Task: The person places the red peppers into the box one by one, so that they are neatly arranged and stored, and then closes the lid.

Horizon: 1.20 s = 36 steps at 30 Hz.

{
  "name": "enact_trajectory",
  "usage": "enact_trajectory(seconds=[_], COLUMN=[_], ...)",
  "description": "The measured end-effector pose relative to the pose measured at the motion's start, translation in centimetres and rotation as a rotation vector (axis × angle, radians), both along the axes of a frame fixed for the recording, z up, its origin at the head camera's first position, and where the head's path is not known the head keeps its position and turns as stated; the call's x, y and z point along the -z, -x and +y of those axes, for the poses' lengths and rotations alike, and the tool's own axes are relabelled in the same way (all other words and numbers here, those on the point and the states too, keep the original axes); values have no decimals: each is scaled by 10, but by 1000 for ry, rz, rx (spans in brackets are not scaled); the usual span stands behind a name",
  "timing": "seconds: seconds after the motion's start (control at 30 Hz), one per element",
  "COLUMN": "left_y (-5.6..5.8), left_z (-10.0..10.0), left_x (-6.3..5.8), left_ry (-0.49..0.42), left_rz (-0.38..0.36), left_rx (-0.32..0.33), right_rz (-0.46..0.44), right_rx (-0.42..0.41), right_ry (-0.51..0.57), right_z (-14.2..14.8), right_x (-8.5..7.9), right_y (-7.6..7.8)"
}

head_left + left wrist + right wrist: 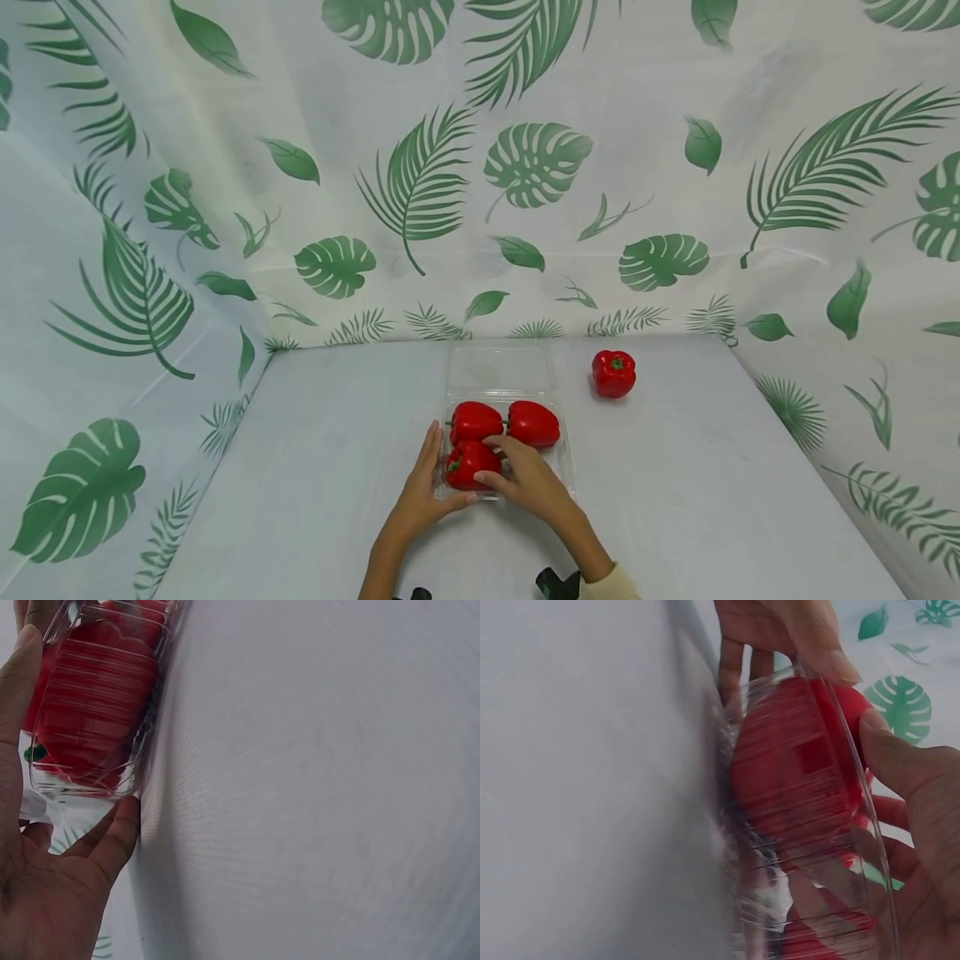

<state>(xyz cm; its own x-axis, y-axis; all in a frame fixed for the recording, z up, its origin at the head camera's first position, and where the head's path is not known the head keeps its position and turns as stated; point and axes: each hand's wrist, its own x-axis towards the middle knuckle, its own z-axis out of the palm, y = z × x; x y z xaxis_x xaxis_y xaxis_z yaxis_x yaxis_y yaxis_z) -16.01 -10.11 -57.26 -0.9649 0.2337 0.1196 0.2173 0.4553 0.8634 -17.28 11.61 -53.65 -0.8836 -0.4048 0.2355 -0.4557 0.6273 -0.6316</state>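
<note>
A clear plastic clamshell container [566,462] lies on the white table, its lid [500,368] folded back away from me. Inside are three red bell peppers: one at the back left [474,421], one at the back right [534,424], and one at the front left [471,464]. My right hand [534,485] holds the front-left pepper between thumb and fingers. Along the container's left side, my left hand [422,498] rests with straight fingers, its thumb stretched across the front edge. In the left wrist view, fingertips [127,814] touch the container's ribbed wall.
Another red bell pepper [613,373] stands on the table behind and right of the container, stem up. A leaf-patterned sheet [540,275] hangs at the back and both sides of the white table [315,467].
</note>
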Motion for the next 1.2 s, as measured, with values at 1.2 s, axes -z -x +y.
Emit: enact_trajectory(seconds=[1.2], left_y=[-1], left_z=[0], left_x=[0], left_ry=[12], left_rz=[-13], left_rx=[-6], right_rz=[55], right_rx=[-45], right_ry=[-43], right_z=[0], right_x=[2], right_y=[-3])
